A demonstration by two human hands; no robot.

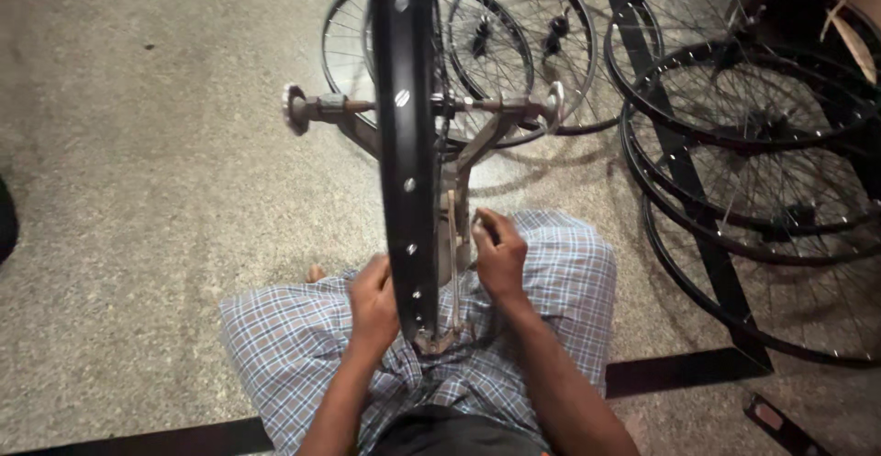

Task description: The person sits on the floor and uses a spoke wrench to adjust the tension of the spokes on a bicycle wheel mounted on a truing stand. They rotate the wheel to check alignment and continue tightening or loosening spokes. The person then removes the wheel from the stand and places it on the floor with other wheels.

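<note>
A black bicycle wheel rim (pixel 405 126) stands edge-on in a grey metal truing stand (pixel 477 139), its axle held between the stand's two arms. My left hand (pixel 372 302) grips the rim's near edge from the left. My right hand (pixel 498 254) is closed, fingers pinched on something small by the spokes to the right of the rim; what it pinches is too small to tell. Both hands sit above my lap, covered in blue checked cloth (pixel 294 346).
Several spoked wheels (pixel 752 135) lean and lie stacked at the back and right on the speckled floor (pixel 138 190). A black metal bar (pixel 684 369) runs across the floor beside my knee. A dark flat piece (pixel 775 424) lies at lower right.
</note>
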